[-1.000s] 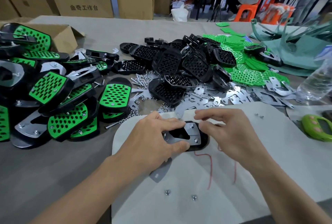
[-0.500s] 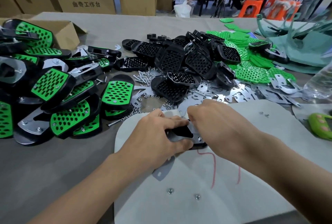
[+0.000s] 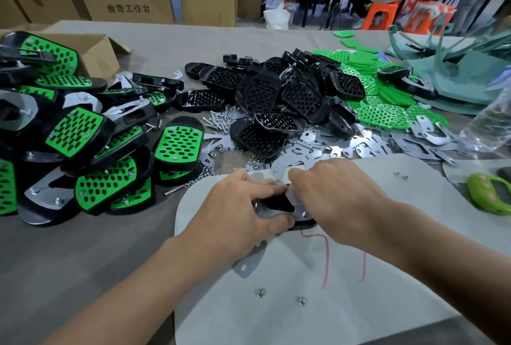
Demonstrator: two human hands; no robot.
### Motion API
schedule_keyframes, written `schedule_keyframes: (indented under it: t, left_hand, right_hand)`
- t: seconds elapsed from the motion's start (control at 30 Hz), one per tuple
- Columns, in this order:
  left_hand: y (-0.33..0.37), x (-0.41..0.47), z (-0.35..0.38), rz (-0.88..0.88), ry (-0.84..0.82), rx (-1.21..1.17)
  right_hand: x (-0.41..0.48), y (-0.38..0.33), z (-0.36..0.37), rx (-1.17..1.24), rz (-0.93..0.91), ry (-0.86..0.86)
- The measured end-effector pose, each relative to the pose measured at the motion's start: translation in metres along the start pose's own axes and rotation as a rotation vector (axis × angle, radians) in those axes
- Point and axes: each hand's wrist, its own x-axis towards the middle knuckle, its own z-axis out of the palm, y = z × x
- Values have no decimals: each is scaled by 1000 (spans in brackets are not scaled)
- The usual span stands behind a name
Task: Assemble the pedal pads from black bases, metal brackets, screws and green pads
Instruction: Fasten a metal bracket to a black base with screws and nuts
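- Fingers [image 3: 265, 183] of the left hand [image 3: 243, 206] curl over the far edge of a black base [image 3: 302, 226] and the thumb presses its near edge, clamping the metal bracket [image 3: 300, 210] flat on top.
- Right hand [image 3: 331, 195] bends its fingers down at the bracket's far end; their tips are blurred, so I cannot tell whether they pinch a screw or only touch.
- This unit lies on the white mat [image 3: 359, 275] in front of the person, with the bracket's tail sticking out from under the left hand.
- It looks about midway: bracket seated, no green pad visible from this side, fastening not confirmed.
- Two loose nuts [image 3: 260, 293] wait on the mat nearby.
- Done: a large heap of finished pedal pads [image 3: 83, 134] at the left.
- Left: a pile of bare bases [image 3: 262, 96], loose green pads [image 3: 381, 115], spare brackets [image 3: 359, 148] and scattered screws [image 3: 221, 120], so plenty remains.
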Motion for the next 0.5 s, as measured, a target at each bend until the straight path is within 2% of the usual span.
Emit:
schedule_keyframes:
  t: [0.1,0.2,0.37,0.5]
  left_hand:
    - [-2,0,1,-4,6,-4]
    - [-4,1,2,7,16,-3]
    - [-3,1,2,25,10,18]
    - [-3,1,2,9,13,18]
  right_hand:
    - [-4,9,4,103,10,100]
    - [-3,8,5,179,-47,67]
    - [1,2,3,-4,-147,35]
    - [5,0,3,-84,-58,9]
